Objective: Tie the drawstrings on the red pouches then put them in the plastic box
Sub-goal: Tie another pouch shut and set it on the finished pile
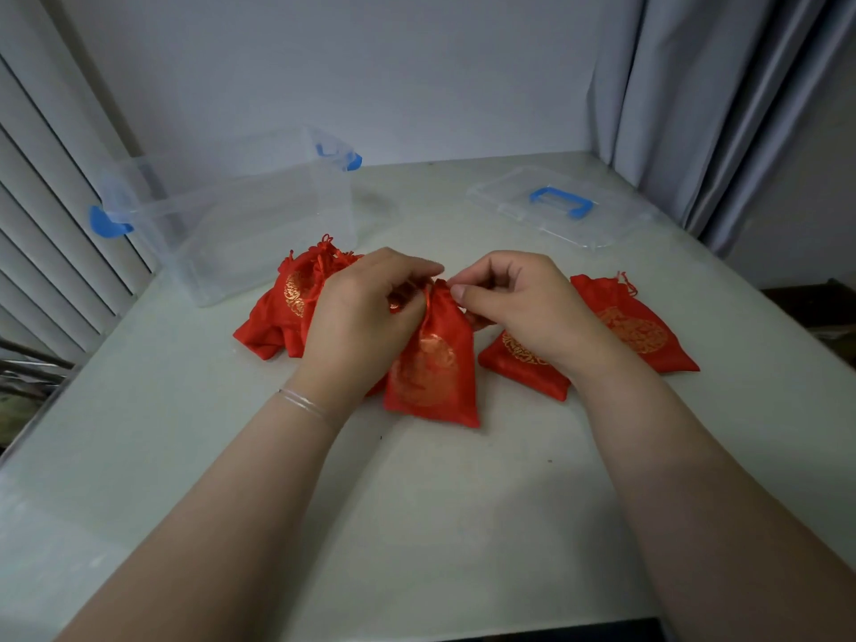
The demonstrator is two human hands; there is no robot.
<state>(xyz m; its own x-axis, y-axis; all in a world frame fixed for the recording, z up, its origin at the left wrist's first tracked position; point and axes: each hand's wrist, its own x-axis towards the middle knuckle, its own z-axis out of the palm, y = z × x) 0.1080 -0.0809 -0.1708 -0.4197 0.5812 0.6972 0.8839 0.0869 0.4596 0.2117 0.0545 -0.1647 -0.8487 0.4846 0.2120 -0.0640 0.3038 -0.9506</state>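
A red pouch (433,368) with a gold round print lies in the middle of the table, its gathered neck pointing away from me. My left hand (366,317) pinches the neck and drawstring from the left. My right hand (519,303) pinches the drawstring from the right. A pile of red pouches (282,312) lies behind my left hand. Two more red pouches (634,326) lie to the right, one partly under my right wrist. The clear plastic box (241,224) with blue clips stands open at the back left, and nothing shows inside it.
The box's clear lid (556,210) with a blue handle lies flat at the back right. The pale table (440,502) ends at a wall behind. Grey curtains (722,108) hang at the right, and a slatted panel (55,224) stands at the left.
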